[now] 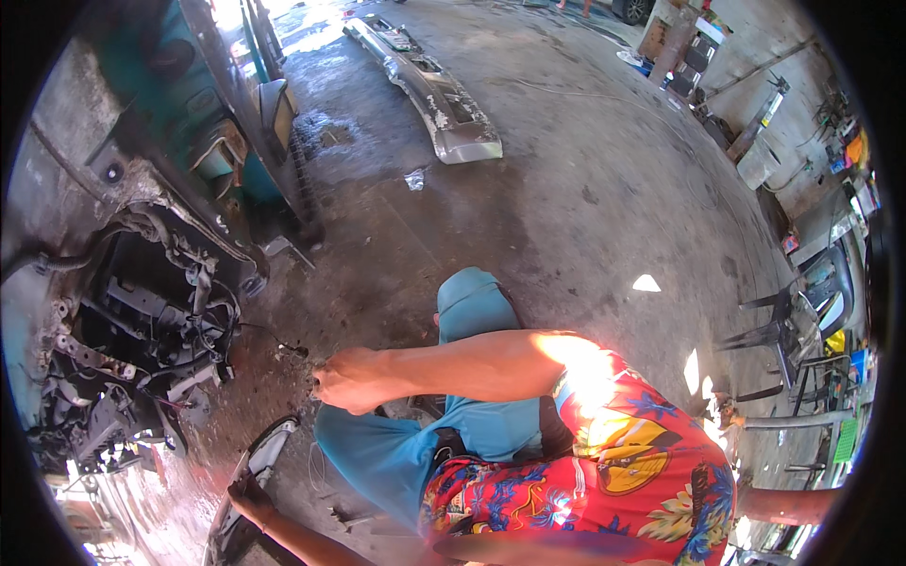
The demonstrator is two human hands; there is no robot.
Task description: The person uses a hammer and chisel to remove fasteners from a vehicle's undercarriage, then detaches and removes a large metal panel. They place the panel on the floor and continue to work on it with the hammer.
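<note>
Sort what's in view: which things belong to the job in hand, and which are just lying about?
Likely in the job:
curved car part, at the left hand
exposed vehicle front, ahead of the right hand

Apparently just lying about:
long bumper
crumpled scrap near it
dark chair, far right

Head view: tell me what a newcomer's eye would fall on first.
The red floral shirt, partly sunlit at lower right, jumps out first. Next come the jumble of dark vehicle parts at left and the curled right hand near the centre. Towards the top, a long silvery bumper lies on the floor.
</note>
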